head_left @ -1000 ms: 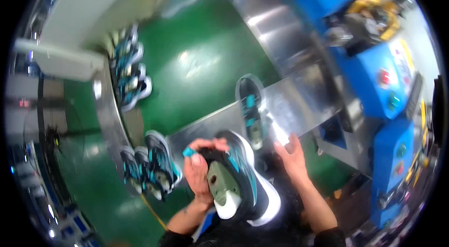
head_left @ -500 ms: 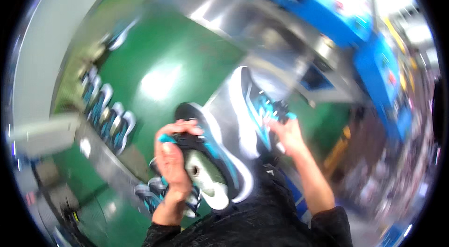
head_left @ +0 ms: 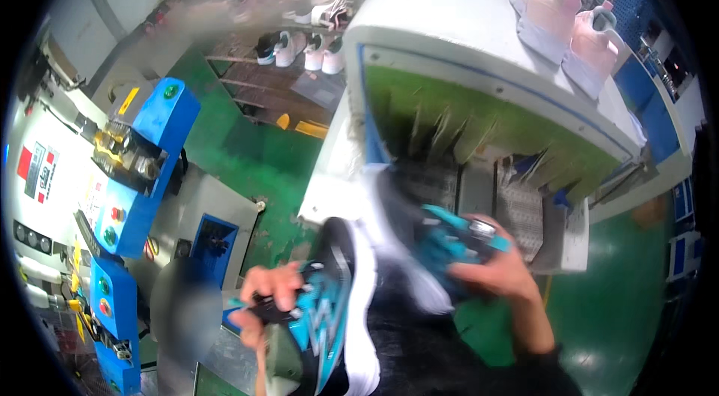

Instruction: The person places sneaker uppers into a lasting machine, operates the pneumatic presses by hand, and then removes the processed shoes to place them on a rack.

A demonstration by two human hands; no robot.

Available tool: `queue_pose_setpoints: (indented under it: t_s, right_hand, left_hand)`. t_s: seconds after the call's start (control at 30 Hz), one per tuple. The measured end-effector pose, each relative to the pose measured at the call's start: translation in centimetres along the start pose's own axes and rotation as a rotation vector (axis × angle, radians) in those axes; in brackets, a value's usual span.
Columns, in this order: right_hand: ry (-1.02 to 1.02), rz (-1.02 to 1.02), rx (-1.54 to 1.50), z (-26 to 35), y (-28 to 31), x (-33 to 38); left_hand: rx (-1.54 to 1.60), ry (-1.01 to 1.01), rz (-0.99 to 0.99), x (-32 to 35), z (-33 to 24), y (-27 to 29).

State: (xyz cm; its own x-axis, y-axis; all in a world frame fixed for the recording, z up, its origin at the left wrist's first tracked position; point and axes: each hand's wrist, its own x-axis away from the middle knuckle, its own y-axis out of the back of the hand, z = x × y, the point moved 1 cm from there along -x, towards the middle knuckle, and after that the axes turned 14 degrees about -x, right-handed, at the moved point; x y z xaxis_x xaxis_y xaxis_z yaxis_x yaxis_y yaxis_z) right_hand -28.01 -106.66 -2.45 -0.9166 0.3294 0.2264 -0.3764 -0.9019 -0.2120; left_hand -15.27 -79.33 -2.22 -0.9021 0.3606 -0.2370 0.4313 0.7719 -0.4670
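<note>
My left hand (head_left: 271, 292) is closed around the upper of a black and teal sneaker (head_left: 328, 306) with a thick white sole. A green shoe last (head_left: 284, 357) shows in that sneaker's opening. Its mate, a second black and teal sneaker (head_left: 401, 227), is in my right hand (head_left: 503, 267), gripped by the tongue and lace area; motion blurs its toe and sole. Both sneakers point away from me, side by side, their white soles turned toward each other. The right one reaches toward the front of a white tunnel machine (head_left: 442, 2).
A slit green curtain (head_left: 479, 111) hangs over the tunnel's mouth, above a mesh conveyor (head_left: 520, 209). Pale pink sneakers (head_left: 550, 10) stand on top of the machine. Blue control boxes (head_left: 116, 216) line the left. Behind, a shelf rack (head_left: 255, 85) carries several shoes. The floor (head_left: 232, 141) is green.
My view has swung right, from the metal bench and floor shoes to the white tunnel machine. Both hands keep hold of their sneakers, which have come round with me.
</note>
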Motion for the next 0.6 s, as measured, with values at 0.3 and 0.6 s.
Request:
queue_pose_setpoints:
  t_s: [0.3,0.6]
  right_hand:
    - [0.272,-1.001,0.573,-0.6,16.4,-1.7]
    - [0.94,-0.376,0.123,-3.0,-5.0,-0.8]
  left_hand:
    - [-0.573,0.409,0.816,-15.1,15.9,-18.7]
    - [-0.944,-0.344,0.502,-4.5,8.0,-10.9]
